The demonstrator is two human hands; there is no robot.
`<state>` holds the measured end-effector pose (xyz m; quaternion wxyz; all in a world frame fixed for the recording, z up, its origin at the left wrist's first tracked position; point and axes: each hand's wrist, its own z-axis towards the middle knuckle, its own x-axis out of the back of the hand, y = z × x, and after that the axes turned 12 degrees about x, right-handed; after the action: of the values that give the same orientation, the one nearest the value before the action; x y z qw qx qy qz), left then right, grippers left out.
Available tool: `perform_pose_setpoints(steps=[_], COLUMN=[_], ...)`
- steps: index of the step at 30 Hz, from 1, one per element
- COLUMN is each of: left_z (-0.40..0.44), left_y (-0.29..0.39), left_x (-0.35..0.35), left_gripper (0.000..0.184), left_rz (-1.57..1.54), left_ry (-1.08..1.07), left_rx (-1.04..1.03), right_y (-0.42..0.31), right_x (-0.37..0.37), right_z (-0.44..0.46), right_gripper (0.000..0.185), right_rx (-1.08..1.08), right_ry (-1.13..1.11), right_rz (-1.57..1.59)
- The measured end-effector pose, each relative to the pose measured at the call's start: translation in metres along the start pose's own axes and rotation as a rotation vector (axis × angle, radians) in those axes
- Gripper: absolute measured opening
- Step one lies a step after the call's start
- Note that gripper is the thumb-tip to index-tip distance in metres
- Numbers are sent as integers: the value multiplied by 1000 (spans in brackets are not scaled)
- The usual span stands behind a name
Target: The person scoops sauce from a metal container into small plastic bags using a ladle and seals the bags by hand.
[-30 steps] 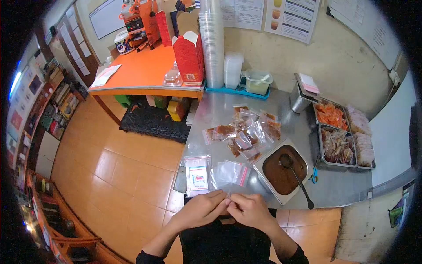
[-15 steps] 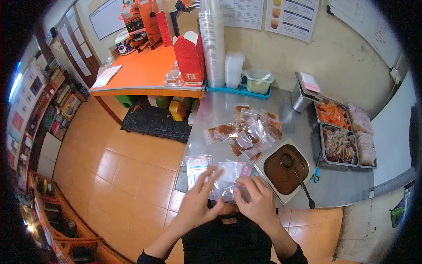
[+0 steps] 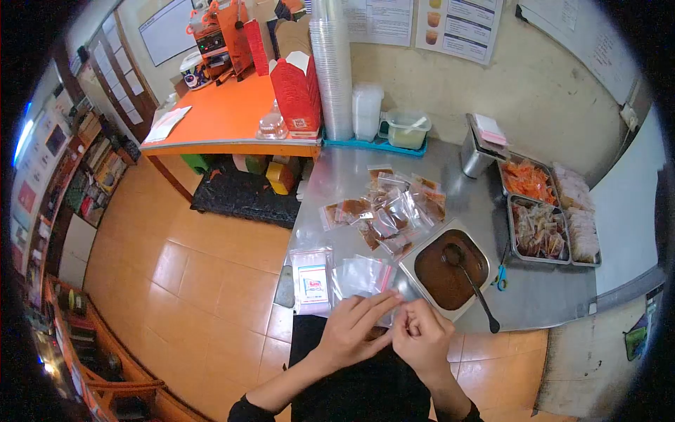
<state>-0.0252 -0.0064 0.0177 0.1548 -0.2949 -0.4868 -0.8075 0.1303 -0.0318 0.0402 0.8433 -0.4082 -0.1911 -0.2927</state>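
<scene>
My left hand (image 3: 355,330) and my right hand (image 3: 423,336) meet at the table's front edge. Between them is a small clear zip bag (image 3: 385,320), mostly hidden by my fingers. The right fingers are curled in a pinch on it; the left fingers reach long across to its edge, thumb below. Just beyond lie loose empty zip bags (image 3: 358,276) with pink-red edges. A printed pack of bags (image 3: 311,281) sits to their left. Right of my hands stands a steel pan of brown sauce (image 3: 450,271), a black ladle (image 3: 472,288) resting in it.
Filled sauce bags (image 3: 390,214) are heaped behind the pan. To the right are blue scissors (image 3: 500,278), a tray of packed bags (image 3: 540,232) and a tray of orange bags (image 3: 527,179). Stacked cups (image 3: 332,77) and a lidded tub (image 3: 408,130) stand at the back.
Both hands have moved right and slightly toward me, off the loose bags, and come together around one small bag. The printed pack is now uncovered.
</scene>
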Motion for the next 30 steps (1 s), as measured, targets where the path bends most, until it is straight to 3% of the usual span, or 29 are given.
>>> perform_pose_setpoints(steps=[4, 6, 9, 11, 13, 17, 19, 22, 26, 30], left_z=[5, 5, 5, 7, 11, 11, 10, 11, 14, 10], left_y=[3, 13, 18, 18, 15, 2, -8, -7, -3, -14], left_x=[-13, -13, -14, -16, -16, -19, -25, -26, -26, -29], left_gripper=[54, 50, 48, 47, 46, 53, 59, 55, 60, 49], left_rz=[-176, -317, -340, -341, -341, -434, -531, -545, -689, -733], left_ry=[77, 12, -33, -6, 26, 9, -56, -29, 71, 33], left_rx=[-106, 93, 190, 193, 196, 279, 362, 406, 438, 429], right_y=[6, 12, 21, 21, 58, 101, 103, 105, 116, 103], right_x=[13, 18, 29, 45, 69, 104, 105, 104, 91, 84], right_z=[-7, -10, -16, -15, -29, -66, -73, -70, -66, -57], right_gripper=[10, 10, 13, 16, 20, 21, 22, 21, 19, 16], right_rx=[-186, -231, -198, -319, -87, -54, -794, -846, -655, -597], right_ry=[64, 72, 86, 141, 188, 160, 283, 319, 660, 742], right_rz=[63, 132, 195, 102, -451, -803, 225, 364, 377, 366])
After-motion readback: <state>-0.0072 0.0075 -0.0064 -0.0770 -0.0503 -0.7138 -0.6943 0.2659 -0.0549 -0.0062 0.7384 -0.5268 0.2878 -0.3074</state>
